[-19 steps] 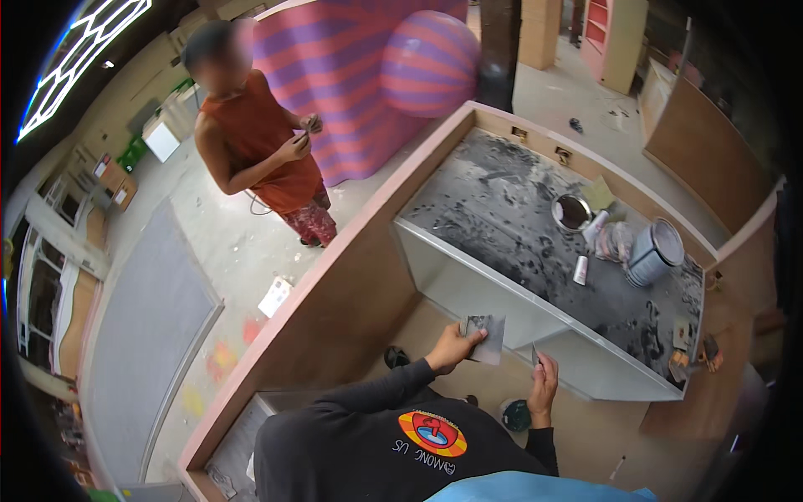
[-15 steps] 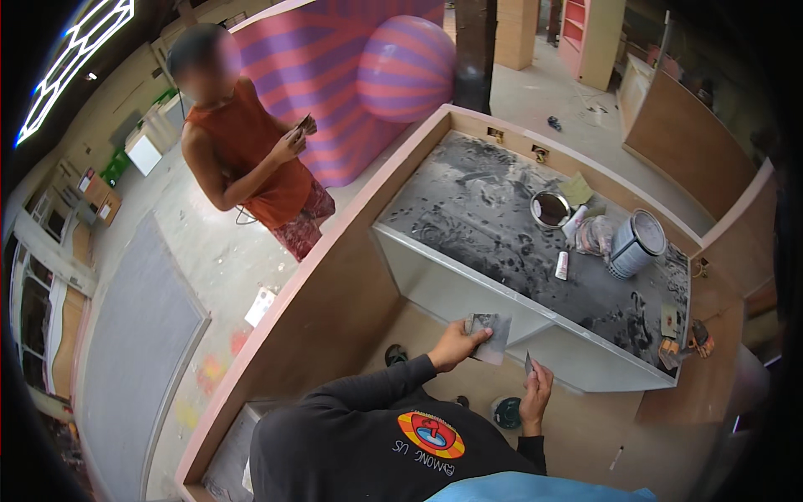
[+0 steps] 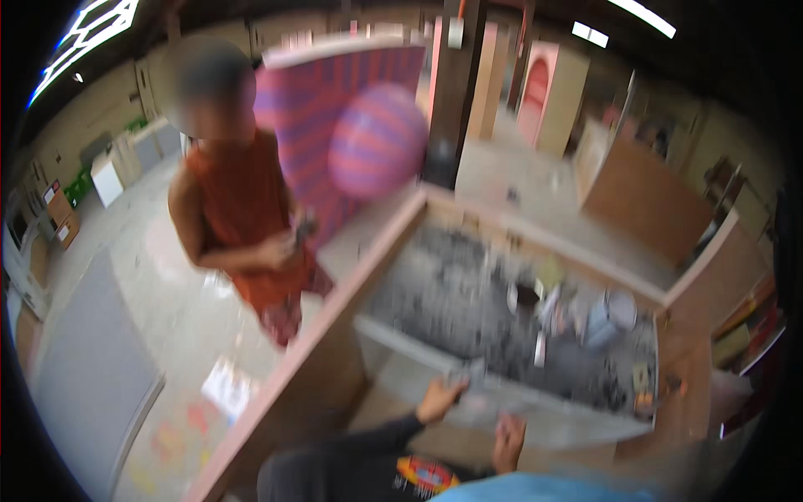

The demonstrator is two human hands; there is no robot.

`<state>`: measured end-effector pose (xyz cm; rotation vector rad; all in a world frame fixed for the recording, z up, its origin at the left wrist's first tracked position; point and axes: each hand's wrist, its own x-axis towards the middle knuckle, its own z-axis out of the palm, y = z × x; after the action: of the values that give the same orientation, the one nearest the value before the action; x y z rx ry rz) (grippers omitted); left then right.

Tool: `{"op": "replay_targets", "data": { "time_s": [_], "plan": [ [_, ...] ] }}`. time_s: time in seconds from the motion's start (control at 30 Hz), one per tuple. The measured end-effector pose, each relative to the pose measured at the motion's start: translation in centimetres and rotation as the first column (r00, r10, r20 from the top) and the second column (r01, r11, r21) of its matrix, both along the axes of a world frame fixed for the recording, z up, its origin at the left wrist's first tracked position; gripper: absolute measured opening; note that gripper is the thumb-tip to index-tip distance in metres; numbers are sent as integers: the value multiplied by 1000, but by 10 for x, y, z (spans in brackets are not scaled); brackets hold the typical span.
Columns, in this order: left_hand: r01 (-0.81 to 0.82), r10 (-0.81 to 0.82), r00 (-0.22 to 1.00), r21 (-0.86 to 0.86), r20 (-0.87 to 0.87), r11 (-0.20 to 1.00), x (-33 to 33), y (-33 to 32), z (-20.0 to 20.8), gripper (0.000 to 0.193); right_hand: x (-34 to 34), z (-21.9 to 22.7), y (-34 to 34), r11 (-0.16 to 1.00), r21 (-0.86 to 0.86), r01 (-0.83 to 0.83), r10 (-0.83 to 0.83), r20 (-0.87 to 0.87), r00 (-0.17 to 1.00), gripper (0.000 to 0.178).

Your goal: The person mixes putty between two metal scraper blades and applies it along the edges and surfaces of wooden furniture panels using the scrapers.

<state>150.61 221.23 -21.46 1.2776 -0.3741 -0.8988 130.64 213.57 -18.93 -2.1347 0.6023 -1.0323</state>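
Note:
Motion smears the picture. My left hand (image 3: 440,402) is closed on the edge of a flat grey square plate (image 3: 471,373), like a filler spreader, in front of the grey counter's near edge. To its right, my right hand (image 3: 508,443) has its fingers drawn together, and the small dark scraper seen in it earlier is blurred out. Beyond both hands lies the counter top (image 3: 435,289), grey and patched with dark smears. On it are an open tin with dark content (image 3: 524,296), a larger metal can (image 3: 615,315), a bunched clear bag (image 3: 569,318) and a white tube (image 3: 539,350).
A pink-edged wooden wall (image 3: 322,314) borders the counter on the left. Past it stands a person in an orange sleeveless top (image 3: 238,201), hands together at the waist. Behind are a striped ball (image 3: 378,142) and a dark post (image 3: 456,92). A grey panel (image 3: 92,360) lies on the floor.
My view has tilted up and blurred, so counter and hands sit lower in the picture. The plate stays in my left hand. The other person faces more towards me, hands lower.

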Motion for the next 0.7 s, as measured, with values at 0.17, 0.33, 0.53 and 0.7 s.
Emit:
{"op": "replay_targets", "data": {
  "time_s": [0.17,0.33,0.53,0.7],
  "plan": [
    [-236,216,948,-61,-235,970,57,9,2,26,68,33,12,989,85,-119,133,-174,976,34],
    [-219,238,959,-131,154,967,84,15,-7,38,106,52,27,986,-110,-124,86,-300,950,36],
    [237,-255,958,140,134,962,68,19,-14,33,89,5,26,974,-192,123,-190,-383,904,34],
    [518,-537,833,153,133,841,61,10,-22,39,27,-16,-12,874,165,456,-384,-339,859,27]
  ]
}}
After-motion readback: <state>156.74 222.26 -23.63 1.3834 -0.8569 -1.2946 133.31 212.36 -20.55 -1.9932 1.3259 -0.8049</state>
